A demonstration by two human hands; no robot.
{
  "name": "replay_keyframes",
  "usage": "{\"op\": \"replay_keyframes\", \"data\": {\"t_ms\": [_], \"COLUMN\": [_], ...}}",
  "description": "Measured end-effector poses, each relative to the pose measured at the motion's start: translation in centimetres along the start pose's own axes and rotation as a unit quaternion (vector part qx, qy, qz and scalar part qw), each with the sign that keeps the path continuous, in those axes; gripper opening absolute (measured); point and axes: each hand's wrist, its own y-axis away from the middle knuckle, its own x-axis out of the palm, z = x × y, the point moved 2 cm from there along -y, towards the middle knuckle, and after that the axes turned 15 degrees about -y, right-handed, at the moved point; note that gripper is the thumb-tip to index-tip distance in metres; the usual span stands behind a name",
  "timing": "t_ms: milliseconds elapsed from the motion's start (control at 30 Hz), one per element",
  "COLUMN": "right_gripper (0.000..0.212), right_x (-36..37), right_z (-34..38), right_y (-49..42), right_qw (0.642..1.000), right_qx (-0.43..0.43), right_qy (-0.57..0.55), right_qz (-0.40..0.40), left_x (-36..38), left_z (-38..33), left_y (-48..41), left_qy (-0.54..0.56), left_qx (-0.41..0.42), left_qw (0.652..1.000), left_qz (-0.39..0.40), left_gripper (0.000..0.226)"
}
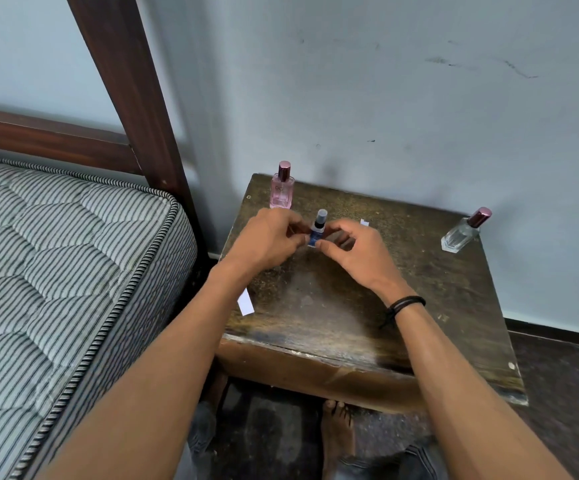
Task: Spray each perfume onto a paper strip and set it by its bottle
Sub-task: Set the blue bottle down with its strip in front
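Observation:
A small blue perfume bottle (315, 233) with a grey cap stands upright in the middle of the dark wooden table (350, 313). My left hand (270, 237) pinches it from the left and my right hand (354, 251) curls round it from the right. A pink bottle (282, 188) with a dark red cap stands at the back left. At the back right corner is a clear bottle (461, 233) with a dark red cap. One white paper strip (245, 302) lies at the table's left edge, partly under my left forearm. A white paper end (364, 222) shows just behind my right hand.
A striped mattress (56, 271) on a dark wooden bed frame (135, 109) stands close to the left of the table. The pale wall (385, 98) runs right behind the table. My bare foot (336, 431) is on the dark floor under the front edge.

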Motion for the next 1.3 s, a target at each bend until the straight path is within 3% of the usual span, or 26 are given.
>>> {"op": "replay_keyframes", "data": {"t_ms": [200, 533, 800, 1300], "right_gripper": [0.017, 0.019, 0.022, 0.023], "right_x": [-3.1, -5.2, -5.5, -4.9], "right_z": [-1.3, -3.5, -4.4, -5.1], "right_y": [0.0, -0.5, -0.7, -1.4], "right_qw": [0.995, 0.984, 0.977, 0.974], "right_qx": [0.012, 0.019, 0.037, 0.046], "right_qy": [-0.018, -0.017, -0.020, 0.002], "right_qz": [-0.097, -0.178, -0.210, -0.221], "left_x": [2.5, 4.7, 6.3, 7.8], "left_z": [-3.4, -6.7, -7.2, -6.4], "left_y": [-1.2, -2.5, -3.8, -5.2], "left_qy": [0.111, 0.142, 0.150, 0.115], "left_qx": [-0.017, -0.013, 0.031, 0.006], "left_qw": [0.994, 0.990, 0.987, 0.991], "left_qz": [-0.002, 0.025, 0.056, 0.068], "left_gripper": [0.032, 0.059, 0.062, 0.072]}}
